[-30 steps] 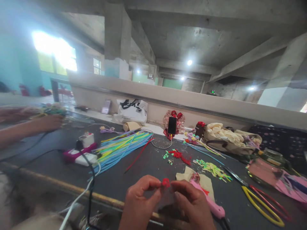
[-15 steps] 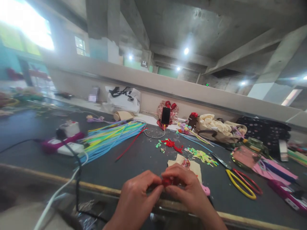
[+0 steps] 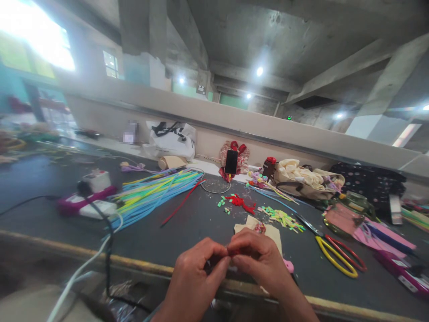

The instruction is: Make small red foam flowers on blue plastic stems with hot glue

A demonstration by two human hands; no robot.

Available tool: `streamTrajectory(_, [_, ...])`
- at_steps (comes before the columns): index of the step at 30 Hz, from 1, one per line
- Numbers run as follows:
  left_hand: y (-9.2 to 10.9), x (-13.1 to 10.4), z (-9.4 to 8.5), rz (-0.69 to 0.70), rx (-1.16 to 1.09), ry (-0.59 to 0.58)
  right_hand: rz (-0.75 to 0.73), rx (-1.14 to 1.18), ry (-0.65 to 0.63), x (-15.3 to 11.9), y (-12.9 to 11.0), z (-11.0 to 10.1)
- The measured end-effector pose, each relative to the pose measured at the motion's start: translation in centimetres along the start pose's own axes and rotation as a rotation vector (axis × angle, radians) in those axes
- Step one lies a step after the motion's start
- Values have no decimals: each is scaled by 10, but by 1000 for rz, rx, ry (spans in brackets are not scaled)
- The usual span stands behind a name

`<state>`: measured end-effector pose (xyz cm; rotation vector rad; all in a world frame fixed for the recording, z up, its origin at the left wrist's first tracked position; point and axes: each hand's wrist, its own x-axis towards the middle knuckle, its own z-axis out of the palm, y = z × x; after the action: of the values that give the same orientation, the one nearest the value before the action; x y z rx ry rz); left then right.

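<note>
Both hands meet over the table's front edge, fingertips pinched together. My left hand (image 3: 199,270) is closed, with thumb and forefinger on one side of a small red piece (image 3: 235,252). Closed on its other side is my right hand (image 3: 256,259). Fingers hide most of the piece, so its kind and shape are unclear. Just beyond the right hand lies a beige cloth (image 3: 275,236) with a small red shiny thing (image 3: 260,228) on it. A pink handle end (image 3: 288,266) pokes out beside the right hand.
Red bits (image 3: 238,201) and yellow-green cut bits (image 3: 283,218) lie ahead. Scissors (image 3: 337,257) rest at right near a green jar (image 3: 345,214). Coloured pipe cleaners (image 3: 161,192) and a power strip (image 3: 87,201) are at left. A phone (image 3: 231,162) stands at the back.
The fingertips have drawn closer together and now cover more of the red piece. My left hand has shifted slightly right. The things on the table have not moved.
</note>
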<state>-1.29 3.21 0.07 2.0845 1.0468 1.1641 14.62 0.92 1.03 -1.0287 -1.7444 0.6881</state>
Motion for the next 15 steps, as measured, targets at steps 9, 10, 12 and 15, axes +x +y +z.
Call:
streamTrajectory(9, [0,-2,4,19,-22,82,25,48,16,4,4,-1])
streamTrajectory(10, [0,-1,5,25,-30,90,27,49,20,5,4,-1])
streamTrajectory(12, [-2,-1,6,36,-48,100,24,54,23,5,4,0])
streamTrajectory(15, [-3,0,8,39,-68,102,9,35,23,7,4,-1])
